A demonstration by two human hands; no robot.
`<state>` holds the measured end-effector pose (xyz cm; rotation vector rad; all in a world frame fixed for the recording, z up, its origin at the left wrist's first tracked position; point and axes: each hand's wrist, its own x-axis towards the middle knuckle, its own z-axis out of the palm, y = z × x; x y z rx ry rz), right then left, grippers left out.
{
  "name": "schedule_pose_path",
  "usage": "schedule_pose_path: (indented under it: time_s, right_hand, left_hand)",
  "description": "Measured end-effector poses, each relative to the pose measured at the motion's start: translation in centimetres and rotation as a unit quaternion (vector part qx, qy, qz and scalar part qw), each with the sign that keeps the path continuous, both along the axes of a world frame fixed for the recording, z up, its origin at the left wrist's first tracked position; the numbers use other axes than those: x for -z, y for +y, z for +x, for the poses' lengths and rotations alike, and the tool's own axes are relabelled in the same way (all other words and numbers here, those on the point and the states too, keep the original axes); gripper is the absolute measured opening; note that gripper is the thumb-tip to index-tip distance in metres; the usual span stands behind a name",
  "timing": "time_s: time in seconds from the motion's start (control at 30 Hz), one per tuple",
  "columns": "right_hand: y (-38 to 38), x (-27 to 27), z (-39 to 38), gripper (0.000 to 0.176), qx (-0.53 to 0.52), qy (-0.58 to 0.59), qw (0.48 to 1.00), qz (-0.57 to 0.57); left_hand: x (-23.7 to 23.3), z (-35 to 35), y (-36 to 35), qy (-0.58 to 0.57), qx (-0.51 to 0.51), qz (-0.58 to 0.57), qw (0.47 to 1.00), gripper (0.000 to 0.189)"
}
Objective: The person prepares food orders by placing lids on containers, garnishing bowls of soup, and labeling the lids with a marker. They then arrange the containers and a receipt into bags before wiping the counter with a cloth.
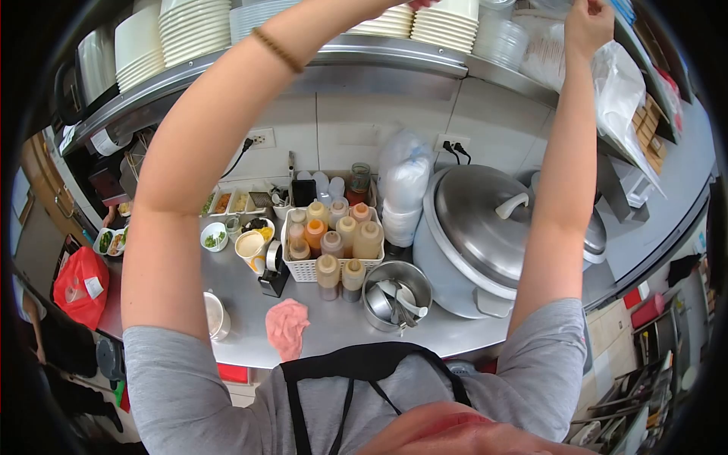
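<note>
Both my arms reach up to the steel shelf (394, 62). My left hand (422, 3) is cut off by the top edge, above stacked white containers (446, 24); its fingers are too little in view to read. Further right, my right hand (590, 29) has its fingers curled together at the top edge, beside clear plastic bags (540, 49). What it pinches, if anything, I cannot make out. Clear plastic lids or cups (502, 38) are stacked between my hands. More white containers (195, 30) stand on the shelf behind my left forearm.
Below on the steel counter are a basket of sauce bottles (302, 269), a metal pot with ladles (371, 311), a large lidded cooker (481, 197), a pink cloth (287, 326) and wrapped white cups (402, 197). A red bag (82, 284) lies at left. Another person stands partly visible beyond it.
</note>
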<state>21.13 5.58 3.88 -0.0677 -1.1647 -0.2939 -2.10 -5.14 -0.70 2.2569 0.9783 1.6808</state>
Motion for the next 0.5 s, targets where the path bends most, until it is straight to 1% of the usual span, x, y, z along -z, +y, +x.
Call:
schedule_pose_path:
  time_s: [0.03,0.07,0.1,0.13,0.17,0.2,0.27,0.33,0.4,0.47,0.5]
  right_hand:
    - [1.2,-0.1,0.6,0.01,0.12,-0.004,0.991,0.056]
    - [2.3,-0.2,1.1,0.008,0.24,-0.009,0.964,0.112]
    - [3.9,0.1,1.5,0.008,0.242,-0.01,0.964,0.11]
    - [5.5,0.7,1.6,0.007,0.278,-0.111,0.952,0.062]
    - [7.1,1.4,1.8,0.008,0.309,-0.211,0.927,0.013]
    - [7.5,2.1,1.7,0.008,0.308,-0.211,0.928,0.011]
    - [8.4,3.3,1.3,0.011,0.314,-0.323,0.879,-0.159]
    - [9.5,4.1,1.0,0.013,0.299,-0.33,0.879,-0.172]
    - [9.5,4.3,0.8,0.015,0.281,-0.339,0.878,-0.186]
    - [8.6,3.6,0.2,0.014,0.335,-0.342,0.852,-0.211]
    - [12.7,2.1,2.6,0.024,0.323,-0.357,0.848,-0.223]
  left_hand:
    - [0.6,-0.8,0.0,0.014,-0.007,-0.019,1.0,0.023]
    - [1.1,-1.6,-0.3,0.026,-0.013,-0.037,0.999,0.023]
    - [1.6,-2.3,-0.7,0.027,-0.01,-0.039,0.999,0.023]
    - [2.0,-3.0,-1.2,0.039,-0.02,-0.059,0.997,0.023]
    - [2.4,-3.7,-1.6,0.051,-0.031,-0.079,0.995,0.023]
    - [2.7,-4.5,-1.9,0.054,-0.04,-0.089,0.994,0.021]
    - [3.1,-6.1,-3.0,0.044,-0.051,-0.102,0.992,0.021]
    - [3.3,-7.2,-4.5,0.031,-0.083,-0.123,0.988,0.02]
    - [3.6,-8.8,-5.8,0.033,-0.086,-0.127,0.988,0.021]
    - [3.8,-10.5,-6.8,0.045,-0.11,-0.138,0.983,0.021]
    - [3.8,-11.2,-7.4,0.036,-0.125,-0.148,0.98,0.021]
